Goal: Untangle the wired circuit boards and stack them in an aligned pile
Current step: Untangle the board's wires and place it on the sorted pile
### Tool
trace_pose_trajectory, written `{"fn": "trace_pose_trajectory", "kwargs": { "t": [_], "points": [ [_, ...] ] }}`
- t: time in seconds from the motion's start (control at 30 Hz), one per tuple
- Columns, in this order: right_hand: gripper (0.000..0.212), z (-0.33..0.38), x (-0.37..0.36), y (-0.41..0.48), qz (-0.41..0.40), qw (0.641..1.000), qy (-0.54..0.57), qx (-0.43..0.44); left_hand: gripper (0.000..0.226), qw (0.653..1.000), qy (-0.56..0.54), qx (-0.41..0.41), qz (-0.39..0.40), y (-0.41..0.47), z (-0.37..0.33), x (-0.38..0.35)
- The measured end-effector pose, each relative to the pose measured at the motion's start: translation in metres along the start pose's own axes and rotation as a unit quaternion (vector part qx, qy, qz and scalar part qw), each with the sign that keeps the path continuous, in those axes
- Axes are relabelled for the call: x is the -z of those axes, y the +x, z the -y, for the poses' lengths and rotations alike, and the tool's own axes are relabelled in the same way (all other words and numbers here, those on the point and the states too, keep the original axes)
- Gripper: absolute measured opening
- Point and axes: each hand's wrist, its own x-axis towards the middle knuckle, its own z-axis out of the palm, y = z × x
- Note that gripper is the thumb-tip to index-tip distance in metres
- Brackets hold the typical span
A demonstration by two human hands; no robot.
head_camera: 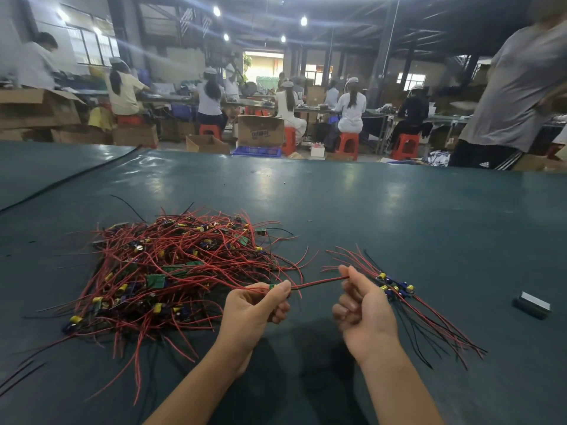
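My left hand [257, 305] pinches a small green circuit board [272, 286]; my right hand [362, 311] grips its thin red wire [319, 283], taut between the fingers. Light, floppy, snag-prone: I'd hold the board edges.

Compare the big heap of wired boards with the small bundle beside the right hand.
The heap is far larger than the bundle. The heap's wires cross every way; the bundle's fan out roughly parallel. The heap's boards lie scattered; the bundle's sit clustered together. Both carry red and black wires.
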Motion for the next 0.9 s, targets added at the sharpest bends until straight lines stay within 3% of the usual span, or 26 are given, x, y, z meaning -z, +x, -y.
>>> {"fn": "trace_pose_trajectory", "kwargs": {
  "t": [0.27, 0.4, 0.53, 0.6, 0.7, 0.83, 0.9],
  "points": [
    [0.022, 0.008, 0.007, 0.0, 0.012, 0.998, 0.059, -0.023, 0.035, 1.0, 0.012, -0.005, 0.028, -0.001, -0.001, 0.001],
    [0.028, 0.005, 0.007, -0.001, 0.052, 0.997, 0.06, 0.017, 0.03, 0.999, 0.001, -0.009, 0.038, -0.002, -0.004, 0.001],
    [0.076, 0.005, 0.011, -0.005, 0.118, 0.988, 0.087, 0.046, 0.031, 0.994, -0.083, 0.024, 0.062, 0.002, -0.011, 0.005],
    [0.075, 0.001, 0.01, -0.006, 0.12, 0.991, 0.053, 0.026, 0.041, 0.979, -0.156, 0.068, 0.113, 0.002, -0.015, 0.008],
    [0.059, -0.013, -0.003, -0.009, 0.138, 0.984, -0.111, -0.013, 0.04, 0.946, -0.195, 0.121, 0.231, -0.002, -0.016, 0.007],
    [0.056, -0.029, -0.013, -0.024, 0.275, 0.924, -0.248, -0.096, 0.032, 0.89, -0.162, 0.181, 0.385, -0.013, -0.01, 0.0],
    [0.059, -0.03, -0.011, -0.028, 0.316, 0.9, -0.267, -0.137, 0.041, 0.879, -0.137, 0.218, 0.401, -0.016, -0.008, 0.0]
  ]
}}
